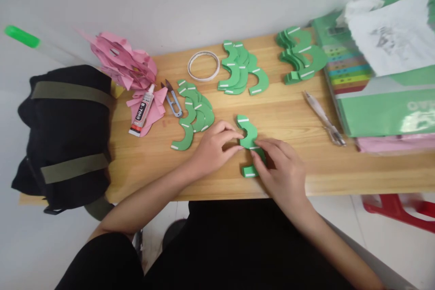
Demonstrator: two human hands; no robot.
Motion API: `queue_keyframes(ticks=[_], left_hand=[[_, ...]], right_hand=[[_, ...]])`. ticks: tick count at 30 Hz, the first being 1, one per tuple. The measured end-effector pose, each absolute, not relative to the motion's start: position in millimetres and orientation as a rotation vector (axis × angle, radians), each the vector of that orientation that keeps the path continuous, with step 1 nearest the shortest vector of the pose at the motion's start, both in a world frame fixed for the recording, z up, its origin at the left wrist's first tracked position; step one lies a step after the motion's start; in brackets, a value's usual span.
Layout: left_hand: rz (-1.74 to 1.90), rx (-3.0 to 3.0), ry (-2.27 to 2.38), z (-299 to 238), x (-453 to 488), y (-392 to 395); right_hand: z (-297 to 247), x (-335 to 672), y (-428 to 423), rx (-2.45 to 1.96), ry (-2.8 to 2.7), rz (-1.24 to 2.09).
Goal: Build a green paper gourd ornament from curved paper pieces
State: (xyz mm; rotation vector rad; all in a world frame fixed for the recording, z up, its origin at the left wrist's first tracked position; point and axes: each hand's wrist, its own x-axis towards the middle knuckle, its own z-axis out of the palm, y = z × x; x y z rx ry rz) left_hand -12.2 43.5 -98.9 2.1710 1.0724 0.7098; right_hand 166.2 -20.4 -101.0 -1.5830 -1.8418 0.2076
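A green S-shaped paper piece [250, 133] with white strips at its ends and middle lies on the table in front of me. My left hand [217, 145] has thumb and forefinger curled at the piece's left edge, near its middle. From the other side my right hand [282, 165] grips the lower curve, with its fingers hiding part of it. Left of my hands, several similar curved green pieces [204, 113] overlap. Further back sit another overlapping group of green pieces [239, 65] and a thicker stack of green pieces [301, 56].
On the left are a black bag [71, 131], pink cut-outs [125, 61], a glue tube [142, 111] and thread snips [173, 99]. A tape roll [189, 70] lies by the wall. To the right are a pen [322, 115], a green pack [390, 108] and a crumpled white sheet [408, 31].
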Motion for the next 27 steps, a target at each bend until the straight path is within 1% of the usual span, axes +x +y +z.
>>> queue_keyframes(ticks=[8,16,21,24,27], left_hand=[[0.769,2.282,1.039,-103.6,-11.9,44.6],[0.732,2.282,1.115,-105.2,-12.4,46.7],[0.692,2.262,1.149,-105.5,-12.7,48.4],[0.673,2.276,1.157,-105.1,-12.5,49.2],[0.661,2.301,1.168,-104.2,-12.4,49.6]], right_hand=[[-104.1,165.6,-24.9,-1.515,-1.899,0.136],[-102.9,179.8,-45.8,-1.356,-2.418,0.087],[-114.0,178.4,-50.7,-1.368,-2.499,0.02],[-115.6,175.6,-53.4,-1.393,-2.48,0.04],[-107.6,178.2,-49.9,-1.377,-2.466,0.162]])
